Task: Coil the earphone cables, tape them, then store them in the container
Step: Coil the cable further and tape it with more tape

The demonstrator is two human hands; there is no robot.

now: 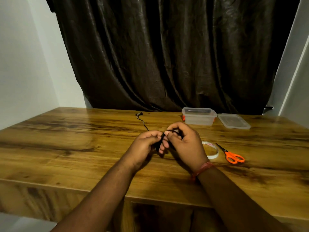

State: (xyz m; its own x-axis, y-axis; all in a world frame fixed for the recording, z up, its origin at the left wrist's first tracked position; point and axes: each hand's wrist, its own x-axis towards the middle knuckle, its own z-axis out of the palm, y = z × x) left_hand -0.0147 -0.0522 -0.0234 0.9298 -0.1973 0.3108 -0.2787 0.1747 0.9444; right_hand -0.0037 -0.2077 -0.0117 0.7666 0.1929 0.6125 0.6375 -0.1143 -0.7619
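left hand [147, 143] and right hand [182, 141]: both grips pinch earphone cable [159, 143] | loose tail runs away across counter [66, 139] (earbuds farthest) | right hand nearer tape [211, 150]

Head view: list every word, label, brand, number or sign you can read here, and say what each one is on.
Nothing here reads clearly.
Tape roll: red print on the inner ring near its top, too small and blurred to read.
Container: no text seen.
Lid: no text seen.
Scissors: no marking seen.
Earphone cable: no marking seen.
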